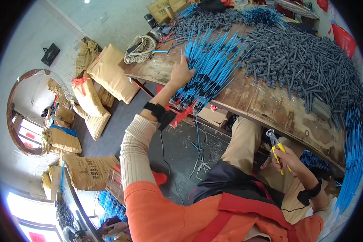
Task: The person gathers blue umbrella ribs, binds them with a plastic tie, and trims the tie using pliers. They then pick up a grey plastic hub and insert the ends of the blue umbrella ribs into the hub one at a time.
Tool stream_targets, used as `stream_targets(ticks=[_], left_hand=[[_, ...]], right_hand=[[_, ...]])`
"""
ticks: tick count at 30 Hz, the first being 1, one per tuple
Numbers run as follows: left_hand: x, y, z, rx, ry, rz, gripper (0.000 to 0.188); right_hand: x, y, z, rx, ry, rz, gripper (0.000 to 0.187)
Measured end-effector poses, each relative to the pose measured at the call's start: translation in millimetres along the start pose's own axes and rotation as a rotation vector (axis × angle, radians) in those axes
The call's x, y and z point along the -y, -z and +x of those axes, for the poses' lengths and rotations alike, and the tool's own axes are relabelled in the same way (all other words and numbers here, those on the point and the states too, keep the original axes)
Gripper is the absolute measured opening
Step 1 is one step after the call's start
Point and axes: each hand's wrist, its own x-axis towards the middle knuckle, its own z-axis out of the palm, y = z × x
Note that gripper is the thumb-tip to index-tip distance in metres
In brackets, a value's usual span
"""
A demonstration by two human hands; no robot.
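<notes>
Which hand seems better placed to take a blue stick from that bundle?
Probably the left hand: it is right at the near bundle of blue sticks, while the right hand is away from it, gripping yellow-handled pliers.

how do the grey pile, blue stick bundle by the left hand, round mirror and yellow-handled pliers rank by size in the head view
1. Grey pile
2. Blue stick bundle and round mirror: too alike to rank
3. Yellow-handled pliers
</notes>
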Motion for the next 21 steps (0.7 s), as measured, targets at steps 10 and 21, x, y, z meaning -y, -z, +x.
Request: stream_targets(ticks=[10,21], left_hand=[[-29,4,-66,-0.238,-0.106,0.062,0.063],[-185,29,-201,-0.066,-1.016,-0.333,0.032]], right_hand=[[-30,15,-48,-0.203,0.149,0.040,0.026],[-44,111,-72,-1.341,0.492,-1.270,0.036]])
